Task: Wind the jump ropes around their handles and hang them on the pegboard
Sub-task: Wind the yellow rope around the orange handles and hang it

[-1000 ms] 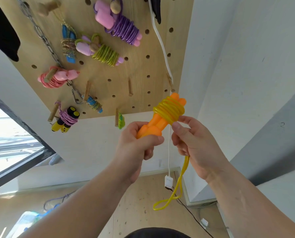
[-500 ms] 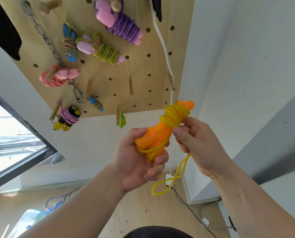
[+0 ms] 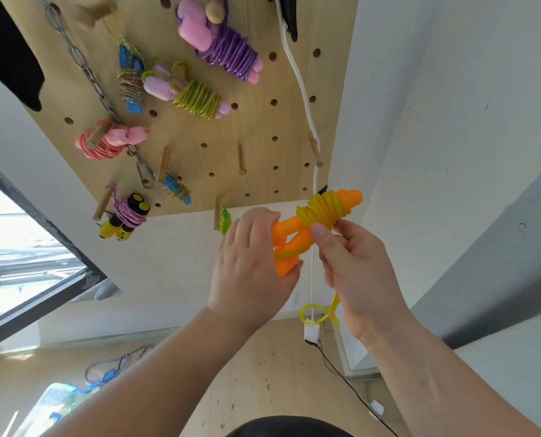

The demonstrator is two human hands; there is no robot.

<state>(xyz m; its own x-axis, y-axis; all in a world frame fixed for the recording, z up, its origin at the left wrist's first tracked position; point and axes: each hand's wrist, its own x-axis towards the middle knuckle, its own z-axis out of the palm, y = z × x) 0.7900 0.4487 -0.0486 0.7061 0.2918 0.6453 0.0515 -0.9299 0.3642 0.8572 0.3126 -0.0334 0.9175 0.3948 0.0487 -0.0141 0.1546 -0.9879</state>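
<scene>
Grip: your left hand (image 3: 250, 272) is gripping the lower ends of the orange handles (image 3: 289, 238), fingers curled round them. Your right hand (image 3: 357, 272) is pinching the yellow rope (image 3: 322, 209) at the coil, thumb pressing on the lowest turns, fingers curled beneath.

Axis: the paired handles are running from lower left, inside the left hand, to upper right, tips pointing past the pegboard's (image 3: 262, 127) lower right corner. The coil is sitting on the upper half. One strand is crossing the handles lower down, just beside your left fingers.

Loose tail (image 3: 334, 303): it is dropping out of the right palm and hanging below the wrist in a small loop. Judgement: winding is nearly done and that tail is what remains, so the right hand is the one placed to feed it.

Hanging target: a bare peg (image 3: 240, 159) is standing above and left of the bundle; another (image 3: 314, 149) is directly above, touching the white cable (image 3: 297, 74).

Containers: a clear container (image 3: 48, 405) is lying on the floor, lower left, contents too blurred to tell; a blue rope (image 3: 114, 369) is lying near it.
</scene>
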